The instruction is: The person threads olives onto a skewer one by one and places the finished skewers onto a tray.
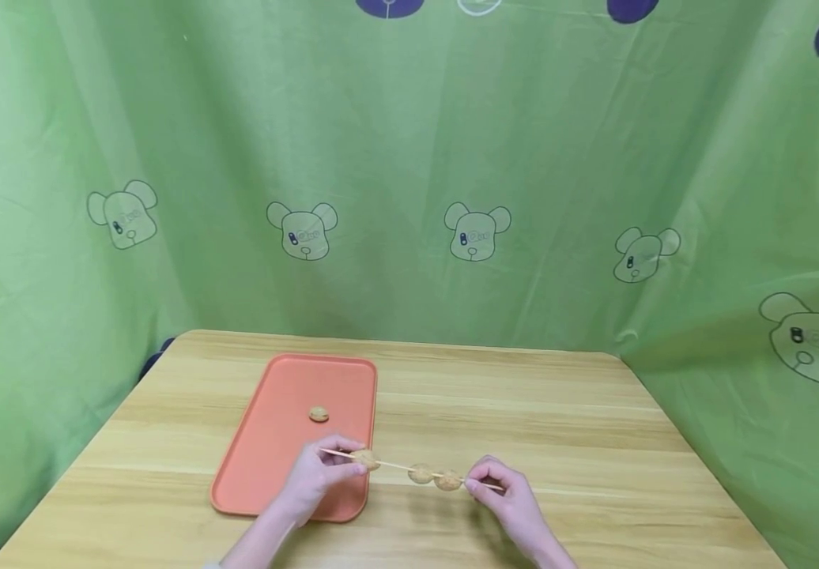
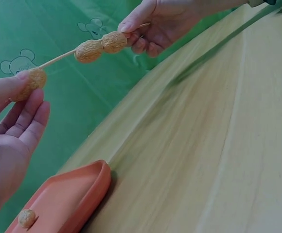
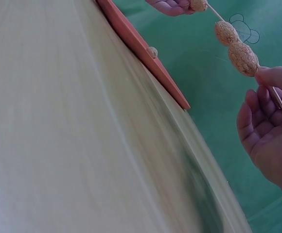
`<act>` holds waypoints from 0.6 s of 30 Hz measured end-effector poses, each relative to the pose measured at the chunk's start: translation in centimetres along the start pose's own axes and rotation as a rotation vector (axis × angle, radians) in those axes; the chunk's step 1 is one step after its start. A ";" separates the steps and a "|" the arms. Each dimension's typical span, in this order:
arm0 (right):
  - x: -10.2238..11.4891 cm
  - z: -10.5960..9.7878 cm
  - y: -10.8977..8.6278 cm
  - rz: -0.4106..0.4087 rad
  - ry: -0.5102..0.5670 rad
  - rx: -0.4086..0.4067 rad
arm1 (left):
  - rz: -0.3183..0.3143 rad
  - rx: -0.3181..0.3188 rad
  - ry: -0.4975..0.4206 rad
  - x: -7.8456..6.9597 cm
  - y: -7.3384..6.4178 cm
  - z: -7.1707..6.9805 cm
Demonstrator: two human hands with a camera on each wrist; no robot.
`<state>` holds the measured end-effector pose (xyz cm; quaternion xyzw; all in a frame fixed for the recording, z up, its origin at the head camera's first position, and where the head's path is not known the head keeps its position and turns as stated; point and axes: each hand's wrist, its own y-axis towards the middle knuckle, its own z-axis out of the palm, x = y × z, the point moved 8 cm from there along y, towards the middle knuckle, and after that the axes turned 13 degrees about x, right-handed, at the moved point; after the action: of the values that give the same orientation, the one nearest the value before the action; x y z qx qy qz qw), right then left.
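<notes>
A thin wooden skewer (image 1: 394, 466) is held roughly level above the table's front part, with three tan, wrinkled food balls on it. Two of them, a middle ball (image 2: 88, 51) and a right-hand ball (image 2: 114, 42), sit against each other near my right hand (image 1: 511, 499), whose thumb and fingers pinch the skewer's right end. My left hand (image 1: 312, 476) pinches the third ball (image 2: 35, 80) between thumb and fingers, close to the skewer's left end. In the head view the skewer's tip pokes out left of that ball. Bare skewer separates it from the pair.
A pink-orange tray (image 1: 281, 395) lies on the left of the wooden table (image 1: 537, 411), partly under my left hand. One more tan ball (image 1: 318, 414) rests on it. Green curtains (image 1: 395, 158) with bear-head prints hang behind and beside the table.
</notes>
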<state>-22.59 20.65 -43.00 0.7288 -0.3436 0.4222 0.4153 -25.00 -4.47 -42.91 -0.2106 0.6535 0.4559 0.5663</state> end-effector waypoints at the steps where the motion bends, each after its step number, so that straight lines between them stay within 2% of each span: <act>1: 0.0 0.1 0.0 0.000 -0.001 0.003 | 0.004 -0.004 -0.005 0.1 -0.1 0.0; 11: 0.0 0.3 0.1 0.001 0.002 -0.003 | 0.076 0.023 -0.053 0.1 0.0 0.2; 18: 0.3 0.5 0.3 -0.013 0.001 0.008 | 0.082 0.014 -0.073 0.2 0.1 0.5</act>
<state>-22.59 20.05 -42.80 0.7324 -0.3371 0.4213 0.4153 -24.84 -3.94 -43.02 -0.1629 0.6435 0.4817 0.5721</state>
